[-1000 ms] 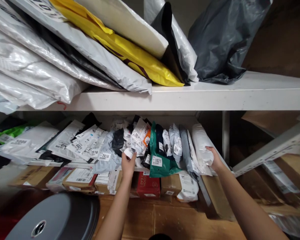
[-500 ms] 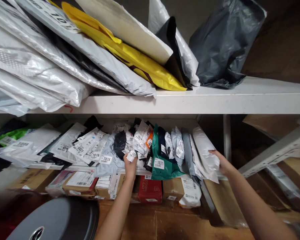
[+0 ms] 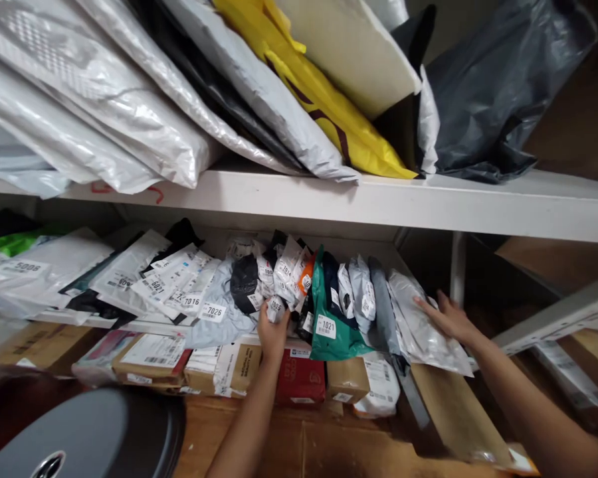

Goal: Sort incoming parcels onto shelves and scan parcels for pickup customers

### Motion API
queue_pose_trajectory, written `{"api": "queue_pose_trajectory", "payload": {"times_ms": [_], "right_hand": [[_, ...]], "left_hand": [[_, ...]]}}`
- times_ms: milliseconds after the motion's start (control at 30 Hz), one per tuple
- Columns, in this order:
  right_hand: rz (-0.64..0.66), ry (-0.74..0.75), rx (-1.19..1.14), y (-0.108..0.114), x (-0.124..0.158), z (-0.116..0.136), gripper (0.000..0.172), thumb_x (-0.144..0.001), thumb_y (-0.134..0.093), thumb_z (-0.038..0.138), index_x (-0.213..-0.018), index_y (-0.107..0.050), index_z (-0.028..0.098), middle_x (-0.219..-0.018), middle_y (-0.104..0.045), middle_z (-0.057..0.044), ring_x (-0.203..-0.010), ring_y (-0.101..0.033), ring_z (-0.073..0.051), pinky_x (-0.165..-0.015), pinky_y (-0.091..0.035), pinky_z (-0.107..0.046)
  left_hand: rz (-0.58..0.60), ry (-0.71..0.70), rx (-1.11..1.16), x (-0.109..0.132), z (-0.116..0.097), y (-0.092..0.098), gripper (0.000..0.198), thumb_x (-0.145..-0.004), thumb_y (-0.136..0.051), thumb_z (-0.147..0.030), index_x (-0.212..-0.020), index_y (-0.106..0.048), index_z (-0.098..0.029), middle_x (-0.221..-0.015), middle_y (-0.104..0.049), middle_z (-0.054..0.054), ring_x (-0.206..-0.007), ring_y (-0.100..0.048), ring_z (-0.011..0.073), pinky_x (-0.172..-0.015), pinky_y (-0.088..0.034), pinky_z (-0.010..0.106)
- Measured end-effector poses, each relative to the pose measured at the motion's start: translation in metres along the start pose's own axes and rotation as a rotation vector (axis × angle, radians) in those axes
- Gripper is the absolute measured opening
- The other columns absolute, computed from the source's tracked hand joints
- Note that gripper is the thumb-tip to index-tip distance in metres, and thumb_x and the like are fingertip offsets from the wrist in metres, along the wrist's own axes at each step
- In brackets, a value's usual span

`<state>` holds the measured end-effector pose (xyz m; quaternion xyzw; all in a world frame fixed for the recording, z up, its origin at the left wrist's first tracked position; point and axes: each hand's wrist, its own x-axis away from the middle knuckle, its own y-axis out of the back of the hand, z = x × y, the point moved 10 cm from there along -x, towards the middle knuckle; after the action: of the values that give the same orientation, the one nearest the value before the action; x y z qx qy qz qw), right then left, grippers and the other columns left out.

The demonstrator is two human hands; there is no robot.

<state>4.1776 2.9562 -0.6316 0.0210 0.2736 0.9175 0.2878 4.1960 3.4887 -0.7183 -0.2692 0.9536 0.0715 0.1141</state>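
In the head view, my left hand [image 3: 273, 332] pinches a small white parcel [image 3: 276, 307] labelled 1006 at the front of the middle shelf. Around it are a black bag [image 3: 244, 282], a small clear-white parcel [image 3: 286, 269] labelled 1014 and an orange one [image 3: 306, 273]. To its right stands a green mailer bag [image 3: 323, 332] marked 1021. My right hand [image 3: 451, 320] lies against a white mailer bag [image 3: 411, 305] at the row's right end, its fingers stretched out and apart. Part of that bag is behind the hand.
The upper shelf [image 3: 379, 206] overhangs the hands, loaded with large mailers, one a yellow bag [image 3: 329, 106]. Cardboard boxes and a red box [image 3: 299, 378] sit below. A grey round-topped object [image 3: 104, 431] is at lower left; a metal upright [image 3: 458, 265] stands at right.
The view has shifted and tilted. My right hand has moved right, its fingers now spread, and the white mailer bag leans further right. My left hand stays on the small parcel, its label now more visible.
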Motion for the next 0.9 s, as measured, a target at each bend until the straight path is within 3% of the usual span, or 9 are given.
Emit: {"api": "queue_pose_trajectory", "payload": {"times_ms": [100, 167, 233, 333, 433, 533, 633, 800, 900], "right_hand": [[-0.038, 0.472, 0.068, -0.035, 0.055, 0.113, 0.062, -0.074, -0.071, 0.051, -0.126, -0.057, 0.021, -0.137, -0.054, -0.015, -0.132, -0.044, -0.033, -0.116, -0.029, -0.047], [0.136, 0.813, 0.149, -0.097, 0.114, 0.189, 0.048, -0.082, -0.064, 0.043, -0.125, -0.058, 0.023, -0.133, -0.057, -0.013, -0.127, -0.049, -0.031, -0.111, -0.035, -0.047], [0.288, 1.073, 0.256, -0.164, 0.170, 0.245, 0.036, -0.085, -0.058, 0.035, -0.118, -0.063, 0.022, -0.136, -0.056, -0.012, -0.125, -0.049, -0.030, -0.108, -0.037, -0.047], [0.354, 1.216, 0.378, -0.250, 0.207, 0.296, 0.038, -0.085, -0.056, 0.033, -0.120, -0.061, 0.019, -0.136, -0.056, -0.011, -0.125, -0.047, -0.029, -0.104, -0.038, -0.043], [0.320, 1.074, 0.579, -0.313, 0.189, 0.314, 0.036, -0.083, -0.057, 0.037, -0.109, -0.065, 0.014, -0.115, -0.067, -0.014, -0.112, -0.053, -0.031, -0.093, -0.042, -0.045], [0.290, 0.941, 0.733, -0.343, 0.166, 0.315, 0.033, -0.081, -0.058, 0.042, -0.094, -0.069, 0.013, -0.099, -0.070, -0.016, -0.109, -0.053, -0.036, -0.087, -0.042, -0.047], [0.304, 0.954, 0.750, -0.350, 0.161, 0.311, 0.041, -0.078, -0.060, 0.052, -0.093, -0.070, 0.015, -0.103, -0.069, -0.016, -0.113, -0.050, -0.038, -0.091, -0.039, -0.050], [0.354, 1.018, 0.669, -0.348, 0.166, 0.300, 0.074, -0.066, -0.066, 0.070, -0.119, -0.057, 0.019, -0.118, -0.063, -0.013, -0.116, -0.045, -0.037, -0.097, -0.036, -0.051], [0.339, 1.073, 0.694, -0.353, 0.171, 0.298, 0.065, -0.073, -0.066, 0.060, -0.122, -0.054, 0.019, -0.116, -0.064, -0.013, -0.115, -0.045, -0.037, -0.102, -0.029, -0.055]], "left_hand": [[0.014, -0.123, 0.003, 0.001, -0.009, 0.000, 0.049, -0.079, -0.069, -0.037, -0.124, -0.056, -0.021, -0.120, -0.065, 0.010, -0.115, -0.060, 0.0259, -0.102, -0.045, 0.040], [0.035, -0.252, -0.025, 0.003, -0.020, -0.001, 0.043, -0.084, -0.064, -0.033, -0.125, -0.057, -0.022, -0.125, -0.063, 0.010, -0.120, -0.057, 0.0251, -0.106, -0.042, 0.040], [0.057, -0.354, -0.064, 0.007, -0.028, -0.002, 0.040, -0.088, -0.059, -0.029, -0.127, -0.056, -0.022, -0.129, -0.060, 0.011, -0.124, -0.053, 0.0248, -0.108, -0.039, 0.041], [0.081, -0.385, -0.092, 0.010, -0.029, -0.003, 0.040, -0.091, -0.052, -0.023, -0.131, -0.054, -0.021, -0.131, -0.058, 0.013, -0.127, -0.051, 0.0255, -0.109, -0.038, 0.044], [0.093, -0.350, -0.071, 0.009, -0.025, -0.002, 0.042, -0.090, -0.052, -0.021, -0.131, -0.054, -0.021, -0.132, -0.057, 0.014, -0.128, -0.050, 0.0266, -0.110, -0.037, 0.045], [0.107, -0.316, -0.058, 0.007, -0.021, -0.002, 0.046, -0.087, -0.055, -0.019, -0.132, -0.053, -0.021, -0.134, -0.056, 0.013, -0.129, -0.048, 0.0268, -0.111, -0.036, 0.046], [0.106, -0.312, -0.064, 0.007, -0.020, -0.002, 0.054, -0.083, -0.058, -0.016, -0.135, -0.050, -0.022, -0.136, -0.054, 0.013, -0.130, -0.048, 0.0274, -0.111, -0.036, 0.047], [0.036, -0.191, -0.067, 0.006, -0.006, -0.001, 0.063, -0.077, -0.063, -0.020, -0.138, -0.047, -0.019, -0.138, -0.054, 0.016, -0.130, -0.049, 0.0317, -0.109, -0.038, 0.048], [0.018, -0.140, -0.093, 0.004, -0.003, 0.000, 0.061, -0.077, -0.062, -0.022, -0.137, -0.048, -0.016, -0.137, -0.055, 0.019, -0.130, -0.050, 0.0329, -0.109, -0.038, 0.048]]}}
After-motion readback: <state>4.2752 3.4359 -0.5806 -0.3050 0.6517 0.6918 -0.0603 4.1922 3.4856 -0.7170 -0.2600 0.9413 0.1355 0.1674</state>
